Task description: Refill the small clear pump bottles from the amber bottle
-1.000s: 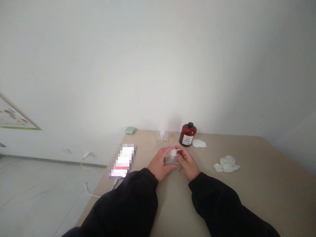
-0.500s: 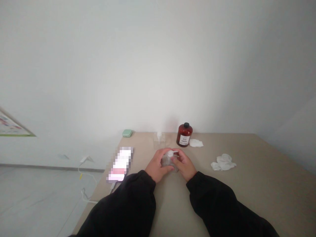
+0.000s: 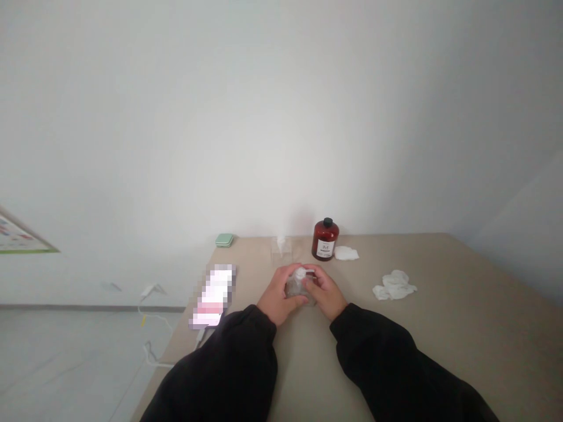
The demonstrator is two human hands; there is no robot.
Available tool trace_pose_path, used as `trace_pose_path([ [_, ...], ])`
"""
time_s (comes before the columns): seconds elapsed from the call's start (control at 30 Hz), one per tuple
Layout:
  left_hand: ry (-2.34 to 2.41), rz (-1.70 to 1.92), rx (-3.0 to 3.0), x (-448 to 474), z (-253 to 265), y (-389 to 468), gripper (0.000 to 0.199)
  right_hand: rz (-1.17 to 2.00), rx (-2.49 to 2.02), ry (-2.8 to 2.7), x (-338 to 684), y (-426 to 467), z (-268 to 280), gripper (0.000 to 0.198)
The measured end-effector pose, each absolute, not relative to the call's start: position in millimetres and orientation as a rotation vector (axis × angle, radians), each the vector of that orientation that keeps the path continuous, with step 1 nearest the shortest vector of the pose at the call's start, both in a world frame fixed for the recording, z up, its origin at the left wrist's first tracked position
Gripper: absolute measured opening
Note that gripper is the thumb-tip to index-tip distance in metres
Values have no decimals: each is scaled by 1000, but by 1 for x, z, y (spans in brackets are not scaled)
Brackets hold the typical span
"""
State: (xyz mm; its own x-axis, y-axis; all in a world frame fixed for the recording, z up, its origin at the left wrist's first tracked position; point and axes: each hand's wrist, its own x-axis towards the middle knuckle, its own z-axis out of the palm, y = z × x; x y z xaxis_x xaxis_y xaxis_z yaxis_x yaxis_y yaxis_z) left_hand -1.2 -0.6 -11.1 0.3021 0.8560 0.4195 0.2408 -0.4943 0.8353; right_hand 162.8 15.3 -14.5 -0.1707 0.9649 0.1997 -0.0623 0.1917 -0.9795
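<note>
A clear pump bottle [image 3: 295, 286] with a white pump head stands upright on the table between my hands. My left hand [image 3: 280, 296] is wrapped round its left side. On the right side, my right hand [image 3: 326, 293] grips the same bottle, its thumb close to the pump. Fingers cover much of the bottle's body. Behind it stands a second clear bottle [image 3: 281, 253] with a white top. Nearby is a dark red-brown bottle [image 3: 325, 240] with a black cap and a white label.
A phone [image 3: 214, 296] with a lit screen and a cable [image 3: 199, 338] lies on the left. A small green case [image 3: 224, 240] sits at the back left corner. Crumpled white tissues [image 3: 394, 285] lie to the right, and another tissue [image 3: 346, 253] beside the red-brown bottle. The wall borders the table's back.
The view has shifted slightly, so the things on the table appear a little further left. Both hands keep their hold on the pump bottle.
</note>
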Motion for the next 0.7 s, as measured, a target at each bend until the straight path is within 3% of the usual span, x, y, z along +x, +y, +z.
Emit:
trace_pose_path([
  [0.17, 960, 1190, 1914, -1, -13, 0, 68, 1225, -927, -1380, 165, 15, -11, 32],
  [0.37, 970, 1196, 1915, -1, -10, -2, 67, 1207, -912, -1424, 165, 16, -15, 43],
  [0.7, 989, 1190, 1881, -1, -12, -1, 68, 1186, -909, -1451, 166, 17, -18, 35],
])
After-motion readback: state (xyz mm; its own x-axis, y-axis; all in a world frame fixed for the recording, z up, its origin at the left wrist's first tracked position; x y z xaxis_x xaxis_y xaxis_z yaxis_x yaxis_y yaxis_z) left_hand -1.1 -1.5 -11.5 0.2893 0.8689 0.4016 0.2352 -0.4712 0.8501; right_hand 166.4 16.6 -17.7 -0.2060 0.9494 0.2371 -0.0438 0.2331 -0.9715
